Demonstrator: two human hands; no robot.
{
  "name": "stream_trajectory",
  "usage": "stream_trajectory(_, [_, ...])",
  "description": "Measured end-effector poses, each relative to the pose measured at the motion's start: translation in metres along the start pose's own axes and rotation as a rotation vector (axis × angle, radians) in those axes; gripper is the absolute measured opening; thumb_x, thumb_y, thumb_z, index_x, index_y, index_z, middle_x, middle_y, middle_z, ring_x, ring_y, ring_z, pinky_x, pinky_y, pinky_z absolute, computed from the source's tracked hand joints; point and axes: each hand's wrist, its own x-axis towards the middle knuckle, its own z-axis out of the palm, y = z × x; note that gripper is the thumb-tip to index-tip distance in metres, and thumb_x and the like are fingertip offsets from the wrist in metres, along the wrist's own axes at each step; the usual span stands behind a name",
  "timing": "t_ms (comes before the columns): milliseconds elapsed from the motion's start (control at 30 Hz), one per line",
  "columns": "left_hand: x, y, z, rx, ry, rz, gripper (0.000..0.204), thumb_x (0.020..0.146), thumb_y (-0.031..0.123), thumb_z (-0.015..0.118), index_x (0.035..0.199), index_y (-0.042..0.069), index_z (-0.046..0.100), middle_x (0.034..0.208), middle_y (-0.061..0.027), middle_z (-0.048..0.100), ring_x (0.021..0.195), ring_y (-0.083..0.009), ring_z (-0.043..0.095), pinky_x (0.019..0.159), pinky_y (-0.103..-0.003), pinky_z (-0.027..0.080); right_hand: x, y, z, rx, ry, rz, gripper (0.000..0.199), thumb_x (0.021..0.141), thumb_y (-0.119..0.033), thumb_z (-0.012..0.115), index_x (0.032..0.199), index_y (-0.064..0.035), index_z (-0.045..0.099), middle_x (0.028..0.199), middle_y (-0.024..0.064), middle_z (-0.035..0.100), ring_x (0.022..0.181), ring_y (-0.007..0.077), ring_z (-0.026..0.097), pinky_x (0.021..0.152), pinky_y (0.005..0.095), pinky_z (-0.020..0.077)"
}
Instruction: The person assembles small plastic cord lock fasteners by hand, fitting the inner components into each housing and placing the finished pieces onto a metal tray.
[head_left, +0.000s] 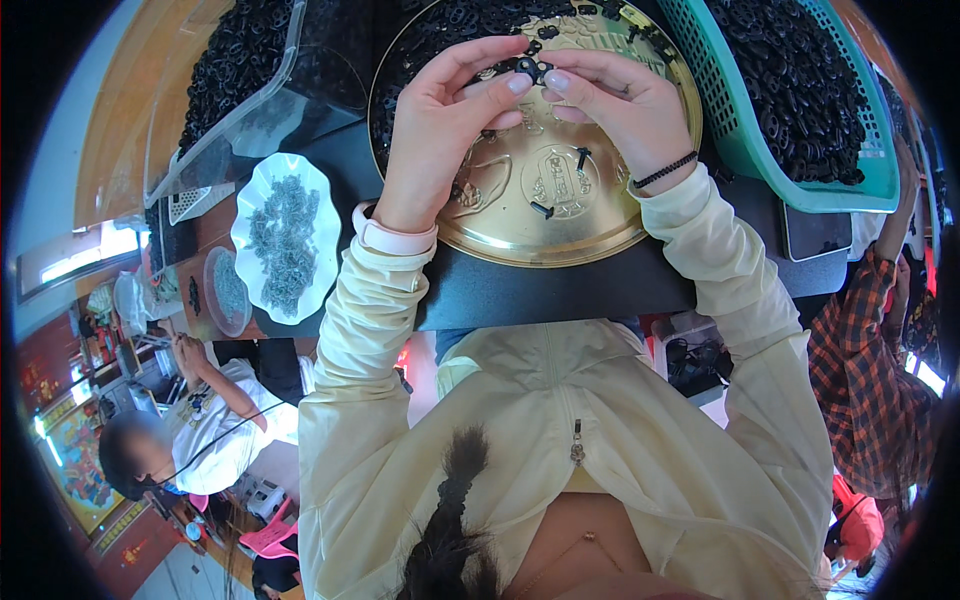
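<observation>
My left hand [447, 115] and my right hand [628, 98] meet over the far half of a round gold metal tray [600, 222]. Thumbs and fingers of both pinch a small black plastic piece with a round ring [527, 67]. Its exact kind is too small to tell. More black plastic parts [440, 35] lie heaped along the tray's far left and far edge. Two loose dark pieces, one upright-looking [583, 158] and one lying flat [542, 210], rest on the tray nearer to me.
Left of the tray is a white scalloped dish [328, 262] of tiny greyish bits, beside a smaller round dish [243, 318]. A clear bin [240, 135] and a green basket [790, 190] hold black parts. Other people sit at left [225, 430] and right [860, 360].
</observation>
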Motion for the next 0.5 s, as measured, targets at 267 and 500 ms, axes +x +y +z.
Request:
stream_trajectory(267, [-0.0019,0.0031,-0.0058,-0.048,-0.016,-0.186,0.031,0.085,0.009,0.06,0.115,0.003,0.057,0.101,-0.0077,0.063,0.09,-0.0128,0.063,0.069,-0.018,0.051,0.0052,0.0003,-0.004,-0.022,-0.081,-0.02,0.032,0.084,-0.014,0.063,0.114,-0.0042,0.058,0.1,0.0054,0.062,0.088,0.0103,0.059,0.076,0.0216,0.0505])
stream_trajectory(500, [-0.0045,0.0009,-0.0093,-0.233,-0.093,-0.208,0.029,0.085,0.009,0.06,0.113,0.002,0.058,0.099,-0.0083,0.064,0.089,-0.0153,0.063,0.072,-0.021,0.051,0.004,-0.0051,-0.0026,0.071,-0.268,0.094,0.043,0.087,-0.021,0.06,0.127,-0.0107,0.049,0.108,0.0044,0.06,0.097,0.0117,0.059,0.08,0.0246,0.0508])
